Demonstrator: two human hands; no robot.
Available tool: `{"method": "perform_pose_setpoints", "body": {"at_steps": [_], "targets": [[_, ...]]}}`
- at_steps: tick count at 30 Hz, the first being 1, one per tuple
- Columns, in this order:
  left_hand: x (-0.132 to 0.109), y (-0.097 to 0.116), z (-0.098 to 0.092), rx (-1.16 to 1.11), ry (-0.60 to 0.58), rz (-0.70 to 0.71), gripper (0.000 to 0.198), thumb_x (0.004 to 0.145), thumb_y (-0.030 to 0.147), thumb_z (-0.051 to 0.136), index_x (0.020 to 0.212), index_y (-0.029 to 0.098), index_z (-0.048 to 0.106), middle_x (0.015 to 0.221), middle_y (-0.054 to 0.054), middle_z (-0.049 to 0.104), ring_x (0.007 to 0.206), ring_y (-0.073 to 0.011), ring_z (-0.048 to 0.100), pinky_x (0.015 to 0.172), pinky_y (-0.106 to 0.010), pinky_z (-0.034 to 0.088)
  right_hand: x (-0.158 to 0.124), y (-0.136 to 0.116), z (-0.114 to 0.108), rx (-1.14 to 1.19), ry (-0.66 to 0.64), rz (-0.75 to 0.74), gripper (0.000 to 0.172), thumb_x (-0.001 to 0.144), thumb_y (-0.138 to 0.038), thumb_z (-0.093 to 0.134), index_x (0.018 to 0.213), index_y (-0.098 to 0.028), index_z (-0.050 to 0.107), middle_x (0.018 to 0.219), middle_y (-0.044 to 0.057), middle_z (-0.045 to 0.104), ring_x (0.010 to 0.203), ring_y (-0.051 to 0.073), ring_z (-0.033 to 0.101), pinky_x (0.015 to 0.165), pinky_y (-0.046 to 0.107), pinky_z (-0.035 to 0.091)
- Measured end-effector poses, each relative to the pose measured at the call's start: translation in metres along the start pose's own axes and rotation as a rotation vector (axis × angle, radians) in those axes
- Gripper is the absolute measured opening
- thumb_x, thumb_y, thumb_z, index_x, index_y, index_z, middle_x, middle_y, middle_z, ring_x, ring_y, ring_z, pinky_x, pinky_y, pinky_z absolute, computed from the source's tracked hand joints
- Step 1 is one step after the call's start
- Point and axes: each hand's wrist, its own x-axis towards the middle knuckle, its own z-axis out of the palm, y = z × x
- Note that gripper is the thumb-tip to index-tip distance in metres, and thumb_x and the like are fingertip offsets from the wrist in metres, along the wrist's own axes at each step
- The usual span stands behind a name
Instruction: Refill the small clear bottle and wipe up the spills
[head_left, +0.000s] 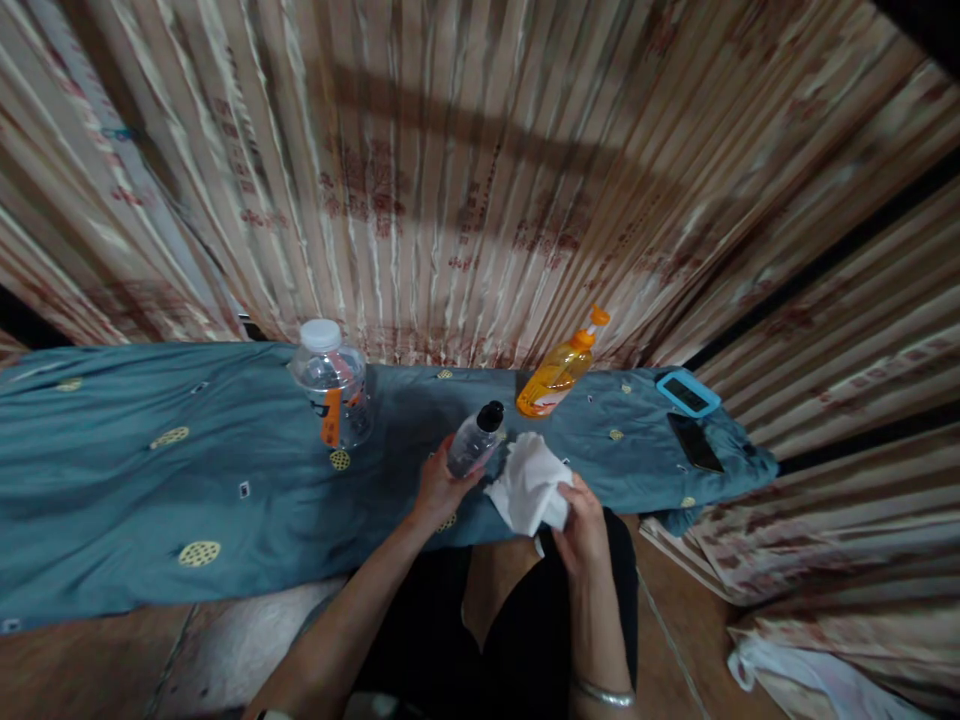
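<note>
My left hand (pixel 441 487) is wrapped round a small clear bottle (pixel 471 446) with a black cap, tilted a little to the right. A crumpled white cloth (pixel 529 484) hangs from the closed fingers of my right hand (pixel 583 522), close beside the bottle. Behind them, an orange pump bottle (pixel 556 378) holding orange liquid stands on the cloth-covered table (pixel 262 540). To the left of my hands is a large clear plastic jar (pixel 334 390) with a white lid and an orange label.
At the table's right end lie a light-blue framed device (pixel 688 393) with a dark screen and a black phone (pixel 695 443). A pleated, patterned curtain (pixel 420 200) hangs right behind the table and along the right side. A white plastic bag (pixel 810 672) is at lower right.
</note>
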Motion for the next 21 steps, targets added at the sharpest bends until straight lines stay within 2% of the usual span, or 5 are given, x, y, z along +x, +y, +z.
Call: {"method": "perform_pose_setpoints", "body": {"at_steps": [4,8,13,18,21], "targets": [[-0.006,0.001,0.009,-0.013,-0.046,0.002,0.051,0.064,0.02,0.074,0.113,0.019,0.06,0.106,-0.006,0.074,0.099,-0.0245,0.069,0.089,-0.037,0.052,-0.01,-0.049,0.02,0.077,-0.017,-0.118,0.055,0.086,-0.058,0.045,0.124,-0.019,0.05,0.114,0.01,0.063,0.093,0.016,0.063,0.081,0.033,0.051],[-0.014,0.004,0.017,-0.142,-0.12,0.018,0.051,0.067,0.02,0.072,0.115,0.019,0.058,0.11,-0.007,0.073,0.1,-0.0226,0.069,0.09,-0.034,0.052,0.0,-0.065,0.058,-0.104,-0.007,-0.265,0.069,0.079,-0.055,0.061,0.136,-0.021,0.042,0.133,0.009,0.054,0.115,0.02,0.055,0.097,0.034,0.044],[-0.016,0.004,0.015,-0.141,-0.117,-0.008,0.051,0.067,0.021,0.072,0.116,0.017,0.057,0.11,-0.008,0.072,0.099,-0.0231,0.069,0.09,-0.036,0.053,0.026,-0.056,0.086,-0.341,-0.012,-0.385,0.047,0.082,-0.048,0.059,0.118,-0.018,0.052,0.096,0.006,0.064,0.091,0.02,0.061,0.084,0.034,0.047],[-0.018,-0.008,0.02,-0.243,-0.114,0.013,0.058,0.066,0.027,0.075,0.12,0.019,0.057,0.12,-0.009,0.068,0.11,-0.0236,0.064,0.098,-0.036,0.049,0.018,-0.036,0.088,-0.464,0.112,-0.511,0.044,0.091,-0.046,0.048,0.125,-0.018,0.043,0.109,0.01,0.061,0.105,0.02,0.058,0.089,0.037,0.048],[-0.019,-0.012,0.027,-0.403,-0.061,-0.028,0.049,0.071,0.04,0.071,0.114,0.018,0.061,0.12,-0.01,0.068,0.111,-0.0237,0.063,0.101,-0.036,0.046,0.003,-0.016,0.09,-0.562,0.191,-0.619,0.049,0.094,-0.04,0.043,0.136,-0.016,0.032,0.126,0.017,0.052,0.122,0.023,0.05,0.099,0.044,0.045]]}}
